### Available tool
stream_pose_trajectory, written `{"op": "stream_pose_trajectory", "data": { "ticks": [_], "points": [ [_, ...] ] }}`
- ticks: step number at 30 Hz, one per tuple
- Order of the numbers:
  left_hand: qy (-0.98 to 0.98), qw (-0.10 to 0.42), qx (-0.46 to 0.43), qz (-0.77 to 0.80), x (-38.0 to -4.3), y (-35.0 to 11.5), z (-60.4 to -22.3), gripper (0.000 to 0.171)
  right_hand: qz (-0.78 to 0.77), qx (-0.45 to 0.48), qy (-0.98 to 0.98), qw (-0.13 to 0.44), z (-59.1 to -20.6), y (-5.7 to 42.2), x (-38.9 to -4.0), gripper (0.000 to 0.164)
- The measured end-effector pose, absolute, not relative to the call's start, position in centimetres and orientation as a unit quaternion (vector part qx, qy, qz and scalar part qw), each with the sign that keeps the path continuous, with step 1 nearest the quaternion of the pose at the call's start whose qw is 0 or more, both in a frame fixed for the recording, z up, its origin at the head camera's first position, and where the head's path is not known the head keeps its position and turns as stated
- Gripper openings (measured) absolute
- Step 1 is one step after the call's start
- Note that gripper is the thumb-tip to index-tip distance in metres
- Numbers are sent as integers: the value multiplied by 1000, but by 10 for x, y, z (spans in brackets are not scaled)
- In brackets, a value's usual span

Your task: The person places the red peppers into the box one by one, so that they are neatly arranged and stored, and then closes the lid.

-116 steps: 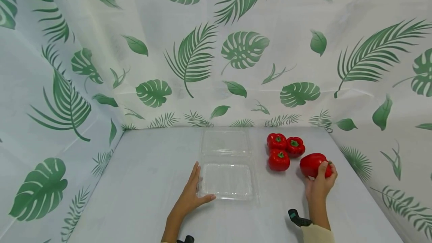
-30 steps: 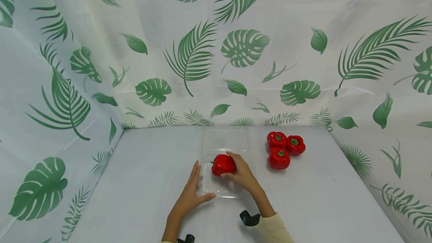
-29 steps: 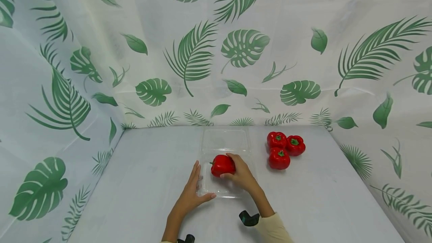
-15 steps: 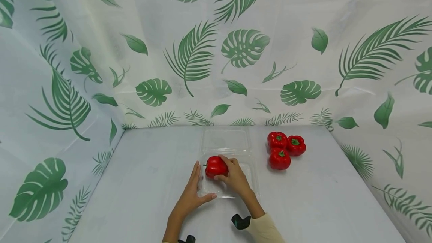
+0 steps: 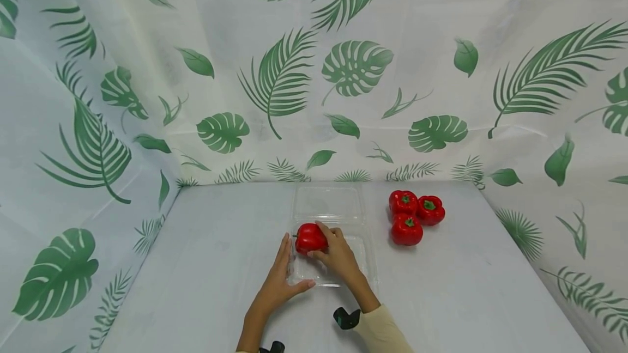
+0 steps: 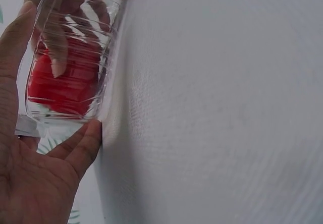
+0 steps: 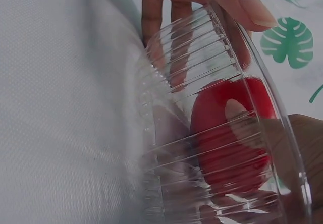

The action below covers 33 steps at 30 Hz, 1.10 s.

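A red bell pepper (image 5: 310,237) lies on its side within the left part of a clear plastic clamshell container (image 5: 365,255), its stem pointing left. My right hand (image 5: 339,257) grips the pepper from the right, thumb on the near side and fingers over the far side. Along the container's left wall, my left hand (image 5: 278,282) rests with fingers straight and thumb spread along the near edge. Through the ribbed wall in the left wrist view, the pepper (image 6: 65,93) appears with right-hand fingers over it. The right wrist view shows the pepper (image 7: 222,158) behind the clear side.
Behind the tray part, the container's open lid (image 5: 327,203) lies flat on the white table (image 5: 221,244). Three more red bell peppers (image 5: 406,230) stand grouped to the right, stems up. A leaf-printed curtain (image 5: 294,70) encloses the back and sides.
My right hand first held the pepper at the right of the table, then brought it over into the container and shifted it left toward the left wall. My left hand has stayed put.
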<state>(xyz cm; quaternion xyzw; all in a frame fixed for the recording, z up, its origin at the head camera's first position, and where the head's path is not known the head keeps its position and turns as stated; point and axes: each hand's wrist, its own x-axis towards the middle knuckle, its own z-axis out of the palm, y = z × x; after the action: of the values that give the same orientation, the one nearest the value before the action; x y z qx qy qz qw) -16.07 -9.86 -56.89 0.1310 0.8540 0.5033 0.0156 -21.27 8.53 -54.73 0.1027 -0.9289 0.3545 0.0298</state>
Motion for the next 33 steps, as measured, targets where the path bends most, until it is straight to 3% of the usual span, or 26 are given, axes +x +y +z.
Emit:
{"op": "stream_pose_trajectory", "data": {
  "ticks": [11,20,33],
  "points": [
    [854,4,129,504,-161,-97,-571,112,382,108,-918,22,-546,89,-213,86],
    [855,7,125,504,-160,-96,-571,112,407,116,-906,21,-543,94,-214,72],
    [858,11,115,501,-159,-95,-570,112,411,108,-905,23,-544,94,-213,69]
  ]
}}
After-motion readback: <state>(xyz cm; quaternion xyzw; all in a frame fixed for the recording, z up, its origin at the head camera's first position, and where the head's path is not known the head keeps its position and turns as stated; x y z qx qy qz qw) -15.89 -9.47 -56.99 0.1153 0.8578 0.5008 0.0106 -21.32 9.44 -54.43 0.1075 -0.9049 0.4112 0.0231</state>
